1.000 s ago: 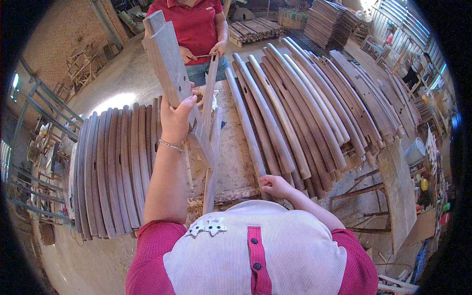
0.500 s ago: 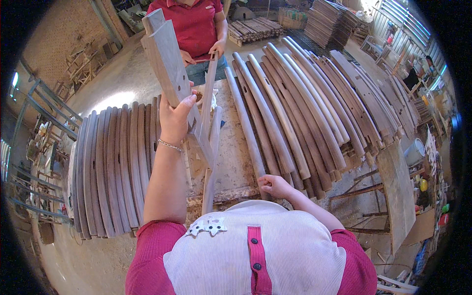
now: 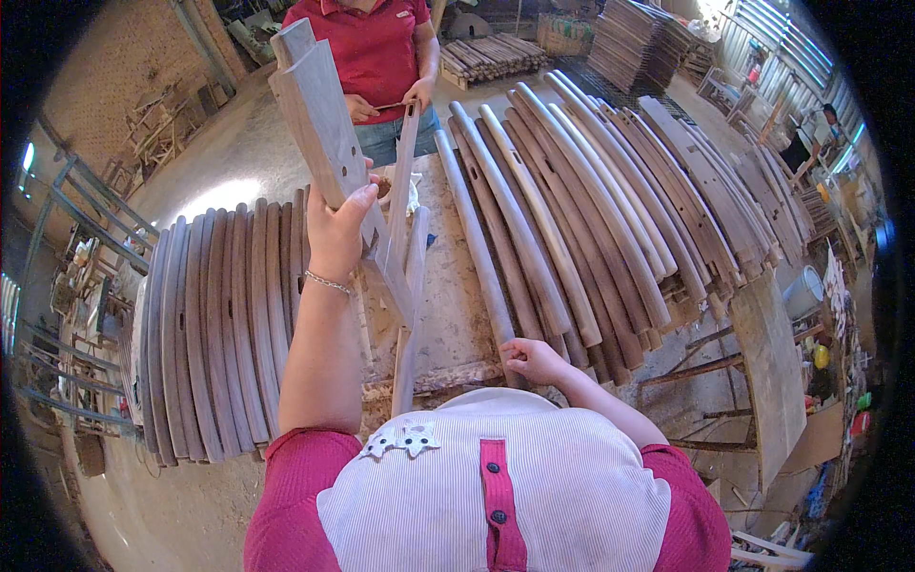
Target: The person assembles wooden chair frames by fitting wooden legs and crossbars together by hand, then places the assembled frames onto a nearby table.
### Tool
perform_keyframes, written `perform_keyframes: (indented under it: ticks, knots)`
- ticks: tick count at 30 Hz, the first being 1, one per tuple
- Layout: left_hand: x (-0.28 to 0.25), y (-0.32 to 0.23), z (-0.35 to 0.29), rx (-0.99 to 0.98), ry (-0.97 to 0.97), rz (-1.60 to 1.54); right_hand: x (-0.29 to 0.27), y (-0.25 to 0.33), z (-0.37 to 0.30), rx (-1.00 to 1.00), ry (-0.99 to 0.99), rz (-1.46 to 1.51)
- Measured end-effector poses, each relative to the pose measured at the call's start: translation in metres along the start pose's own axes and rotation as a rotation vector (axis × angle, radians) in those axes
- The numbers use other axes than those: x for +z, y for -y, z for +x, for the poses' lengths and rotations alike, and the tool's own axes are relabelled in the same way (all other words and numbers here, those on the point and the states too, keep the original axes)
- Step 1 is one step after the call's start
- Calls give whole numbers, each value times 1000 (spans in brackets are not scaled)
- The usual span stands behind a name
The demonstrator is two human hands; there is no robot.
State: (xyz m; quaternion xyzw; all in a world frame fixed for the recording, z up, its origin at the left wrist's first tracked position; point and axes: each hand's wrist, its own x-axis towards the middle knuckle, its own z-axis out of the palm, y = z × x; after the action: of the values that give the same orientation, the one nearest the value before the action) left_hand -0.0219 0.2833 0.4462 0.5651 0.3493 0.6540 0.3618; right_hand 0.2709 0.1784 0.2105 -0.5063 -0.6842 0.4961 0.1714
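Note:
My left hand (image 3: 335, 224) is closed around a pale brown wooden frame piece (image 3: 319, 110), whose thick, stepped upper end tilts up and away to the left. Dark holes show in it near my fingers. Its lower part meets a longer narrow wooden bar (image 3: 412, 286) standing over the workbench (image 3: 457, 353); whether the two are joined I cannot tell. With fingers curled, my right hand (image 3: 534, 362) rests by the near end of a curved wooden slat (image 3: 484, 253) at the bench's front edge. Anything within those fingers is hidden.
Rows of curved slats lie on the right (image 3: 610, 200) and left (image 3: 214, 324). Across the bench, a person in a red shirt (image 3: 381, 57) has one hand at the narrow bar's top and holds a thin stick (image 3: 388, 106). A board (image 3: 770, 381) leans at right.
The person opposite has raised the thin stick slightly near the bar's top. The upper end of my wooden frame piece has shifted a little left; my right hand has stayed put.

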Motion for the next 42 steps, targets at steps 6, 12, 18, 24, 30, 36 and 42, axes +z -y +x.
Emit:
perform_keyframes:
  ticks: [6,12,18,24,30,36,42]
  knots:
    - [0,-2,-2,1,-10,12,1,7,-3,16,-5,-28]
    - [0,0,-1,-13,-19,-18,1,8,-3,36,0,-4]
    - [0,-2,0,-19,-17,-26,-1,11,-2,47,1,-6]
    - [0,0,0,-28,-16,-49,-2,10,-3,30,0,-20]
    - [-3,-1,0,-25,-23,-64,-1,6,-1,6,-7,-37]
    - [-1,-2,0,-41,-29,-49,-4,13,-3,24,2,-39]
    - [-2,0,0,-14,-27,-49,-5,15,-2,26,14,-50]
